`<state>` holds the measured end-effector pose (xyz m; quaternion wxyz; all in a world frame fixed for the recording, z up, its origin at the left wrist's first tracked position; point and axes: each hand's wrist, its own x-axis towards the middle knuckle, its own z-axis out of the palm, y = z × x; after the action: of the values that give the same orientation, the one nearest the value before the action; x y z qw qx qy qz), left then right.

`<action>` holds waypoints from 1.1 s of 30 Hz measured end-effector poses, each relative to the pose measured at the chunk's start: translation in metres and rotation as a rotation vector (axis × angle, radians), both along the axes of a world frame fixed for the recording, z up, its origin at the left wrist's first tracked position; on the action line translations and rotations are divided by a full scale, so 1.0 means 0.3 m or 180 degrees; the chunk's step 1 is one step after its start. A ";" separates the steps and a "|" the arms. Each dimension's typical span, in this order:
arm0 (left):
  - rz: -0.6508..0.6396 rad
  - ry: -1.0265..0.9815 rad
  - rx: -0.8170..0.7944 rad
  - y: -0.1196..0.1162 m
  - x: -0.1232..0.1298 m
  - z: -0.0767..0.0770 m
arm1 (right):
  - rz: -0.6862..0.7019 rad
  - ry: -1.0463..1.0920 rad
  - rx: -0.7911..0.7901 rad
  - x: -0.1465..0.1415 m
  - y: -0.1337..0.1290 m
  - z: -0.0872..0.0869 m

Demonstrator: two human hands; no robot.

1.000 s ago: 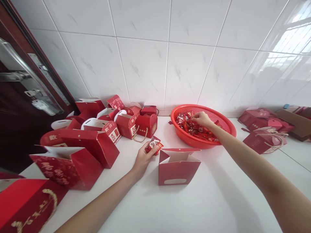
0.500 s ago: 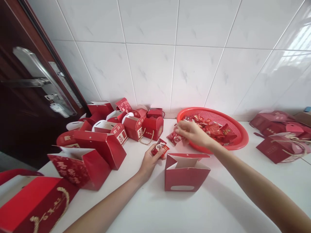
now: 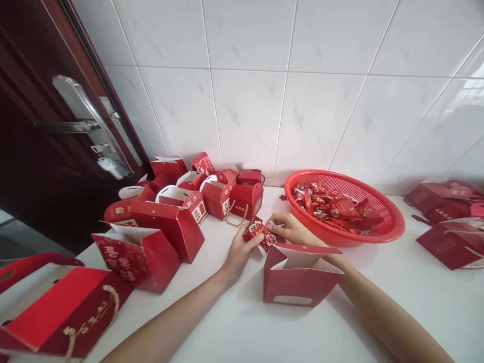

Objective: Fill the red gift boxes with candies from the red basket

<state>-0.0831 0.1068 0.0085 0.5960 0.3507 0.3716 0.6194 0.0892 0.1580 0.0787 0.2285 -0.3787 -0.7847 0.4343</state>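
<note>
My left hand (image 3: 239,250) is closed on red candy packets (image 3: 254,228) with white lettering, just behind the open box. Close beside it, my right hand (image 3: 289,228) pinches another red candy packet (image 3: 269,238), which meets the ones in the left hand. An open red gift box (image 3: 302,282) stands upright in front of my hands, its top flaps apart and its inside mostly hidden. Behind my right hand sits a red plastic basket (image 3: 395,234) holding many red-wrapped candies (image 3: 333,209).
Several red gift boxes (image 3: 151,257) crowd the left side, some with rope handles. More red boxes (image 3: 449,242) lie at the far right. A tiled wall (image 3: 245,121) runs along the back of the white table (image 3: 219,327), and a dark door (image 3: 49,166) stands at the left.
My right hand has moved left and nearer, from beside the basket to my left hand, bringing its candy packet along. The camera view has shifted slightly left.
</note>
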 end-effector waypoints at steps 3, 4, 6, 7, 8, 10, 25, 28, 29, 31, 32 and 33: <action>-0.0055 0.0284 0.0017 0.000 -0.006 -0.013 | -0.0005 0.0062 0.0043 0.002 0.004 -0.008; -0.0056 0.0346 0.0023 0.001 -0.008 -0.015 | 0.0013 0.0037 0.0081 0.003 0.008 -0.007; -0.0048 0.0455 0.0030 0.004 -0.010 -0.018 | 0.0057 -0.0044 0.0153 0.008 0.016 -0.001; -0.0035 0.0495 0.0025 0.005 -0.010 -0.017 | 0.0080 -0.0090 0.0178 0.012 0.019 0.005; -0.0028 0.0519 0.0013 0.006 -0.010 -0.016 | 0.0081 -0.0134 0.0212 0.016 0.021 0.012; -0.0019 0.0530 -0.0022 0.006 -0.010 -0.012 | 0.0012 -0.0199 0.0318 0.028 0.019 0.033; 0.0059 0.0587 -0.0116 -0.005 -0.009 0.014 | -0.1497 -0.0191 0.1210 0.316 0.083 0.204; 0.0030 0.0524 -0.0182 -0.007 -0.010 0.013 | -0.1564 -0.0925 0.0951 0.361 0.140 0.166; 0.0030 0.0515 -0.0204 -0.007 -0.011 0.013 | -0.1523 -0.1160 0.0919 0.369 0.152 0.155; 0.0019 0.0513 -0.0239 -0.008 -0.010 0.015 | -0.1440 -0.1575 0.0883 0.379 0.167 0.140; 0.0006 0.0514 -0.0247 -0.008 -0.010 0.016 | -0.1419 -0.1744 0.0865 0.383 0.171 0.134; 0.0002 0.0513 -0.0249 -0.008 -0.009 0.017 | -0.1410 -0.1874 0.0843 0.386 0.173 0.129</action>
<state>-0.0859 0.1044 0.0137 0.5773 0.3758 0.4424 0.5743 0.2051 0.2100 0.1173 0.1287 -0.6146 -0.7652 0.1423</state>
